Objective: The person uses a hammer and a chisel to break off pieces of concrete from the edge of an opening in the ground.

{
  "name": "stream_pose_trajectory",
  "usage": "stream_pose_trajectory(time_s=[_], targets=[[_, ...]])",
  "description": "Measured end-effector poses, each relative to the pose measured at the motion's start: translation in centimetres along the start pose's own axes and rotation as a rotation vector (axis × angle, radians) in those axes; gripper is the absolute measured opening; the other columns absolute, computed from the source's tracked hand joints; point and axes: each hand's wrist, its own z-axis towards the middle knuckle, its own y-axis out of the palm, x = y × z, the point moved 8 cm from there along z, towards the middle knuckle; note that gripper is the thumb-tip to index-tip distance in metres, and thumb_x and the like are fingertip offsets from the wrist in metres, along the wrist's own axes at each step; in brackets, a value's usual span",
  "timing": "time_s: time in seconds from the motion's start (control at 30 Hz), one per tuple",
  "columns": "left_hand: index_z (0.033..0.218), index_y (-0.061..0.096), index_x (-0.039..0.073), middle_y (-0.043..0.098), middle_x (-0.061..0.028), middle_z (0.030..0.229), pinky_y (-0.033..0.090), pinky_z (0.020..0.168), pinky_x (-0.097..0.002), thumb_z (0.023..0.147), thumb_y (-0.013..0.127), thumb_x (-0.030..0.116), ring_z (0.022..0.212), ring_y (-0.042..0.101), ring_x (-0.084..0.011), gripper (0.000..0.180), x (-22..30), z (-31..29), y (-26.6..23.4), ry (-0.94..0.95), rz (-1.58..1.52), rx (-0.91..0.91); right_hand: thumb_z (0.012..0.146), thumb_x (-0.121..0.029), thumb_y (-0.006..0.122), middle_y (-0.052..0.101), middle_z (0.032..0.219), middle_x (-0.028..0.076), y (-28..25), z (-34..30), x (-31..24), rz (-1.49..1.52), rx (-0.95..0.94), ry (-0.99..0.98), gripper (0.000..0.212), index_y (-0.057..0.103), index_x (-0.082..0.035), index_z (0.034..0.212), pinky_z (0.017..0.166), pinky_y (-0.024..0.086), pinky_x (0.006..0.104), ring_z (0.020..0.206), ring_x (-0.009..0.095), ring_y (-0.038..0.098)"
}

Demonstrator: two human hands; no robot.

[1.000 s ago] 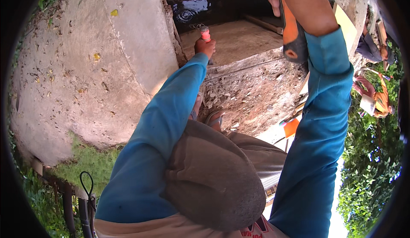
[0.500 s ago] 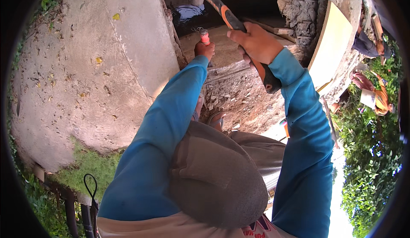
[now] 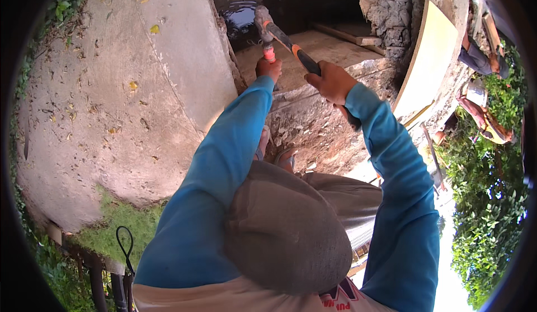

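Observation:
My left hand [image 3: 268,70] is closed around a chisel [image 3: 269,53] with an orange-red hand guard. The chisel stands roughly upright at the left end of a rough concrete ledge [image 3: 321,54]; its lower end is hidden by my hand and arm. In my right hand [image 3: 334,83], fingers wrapped round the handle, is a black and orange hammer [image 3: 283,36]. Its dusty grey head is right at the chisel's top, touching or nearly so. Below the ledge runs a broken, crumbly face of earth and rubble [image 3: 330,119].
Dark water [image 3: 302,4] lies beyond the ledge. A wide concrete slab [image 3: 112,88] spreads along the left. A wooden strip [image 3: 366,41], a broken masonry lump [image 3: 391,21] and a pale board [image 3: 429,54] stand to the right. Another person [image 3: 478,60] shows at far right. My sandalled foot [image 3: 287,158] is below.
The hammer has come down and toward me, from above the chisel onto or beside its top. My right hand has dropped slightly; the left still grips the chisel.

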Motion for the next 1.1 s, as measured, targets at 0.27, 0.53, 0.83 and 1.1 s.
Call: stream_pose_trajectory(time_s=[0.27, 0.53, 0.83, 1.1], targets=[[0.076, 0.053, 0.005, 0.056, -0.0046, 0.058, 0.045, 0.042, -0.0309, 0.075, 0.064, 0.009, 0.046, 0.055, -0.0145, 0.011, -0.5, -1.0, -0.5, 0.005, -0.025, 0.008, 0.089, -0.037, 0.058, 0.054, 0.064, 0.007, -5.7, -3.4, -4.5, 0.465, 0.105, -0.187, 0.039, 0.050, 0.001, 0.095, 0.041, 0.046, 0.0330, 0.050, 0.016, 0.055], [0.081, 0.057, 0.001, 0.059, -0.0061, 0.067, 0.052, 0.052, -0.0302, 0.077, 0.067, 0.013, 0.055, 0.058, -0.0150, 0.016, -0.2, -1.7, 0.4, -0.016, -0.009, -0.049, 0.089, -0.037, 0.056, 0.061, 0.073, 0.025, -6.8, -3.3, -6.2, 0.247, 0.654, -0.465, 0.044, 0.053, 0.005, 0.098, 0.066, 0.049, 0.0452, 0.066, 0.044, 0.060], [0.077, 0.056, 0.004, 0.058, -0.0056, 0.059, 0.047, 0.044, -0.0318, 0.073, 0.066, 0.010, 0.048, 0.057, -0.0162, 0.013, -3.7, -1.7, 0.2, -0.078, -0.061, -0.055, 0.090, -0.036, 0.057, 0.050, 0.060, 0.004, -1.2, -1.9, 0.4, 0.468, 0.005, -0.012, 0.035, 0.049, -0.002, 0.095, 0.038, 0.040, 0.0294, 0.043, 0.013, 0.048], [0.078, 0.055, 0.004, 0.058, -0.0049, 0.062, 0.045, 0.044, -0.0296, 0.073, 0.065, 0.010, 0.049, 0.055, -0.0133, 0.013, -1.6, -0.5, -0.2, 0.013, -0.082, -0.052, 0.095, -0.028, 0.053, 0.047, 0.058, 0.002, -11.6, -7.8, -11.8, 0.653, 0.474, -0.544, 0.024, 0.046, -0.006, 0.089, 0.039, 0.038, 0.0267, 0.041, 0.011, 0.044]])
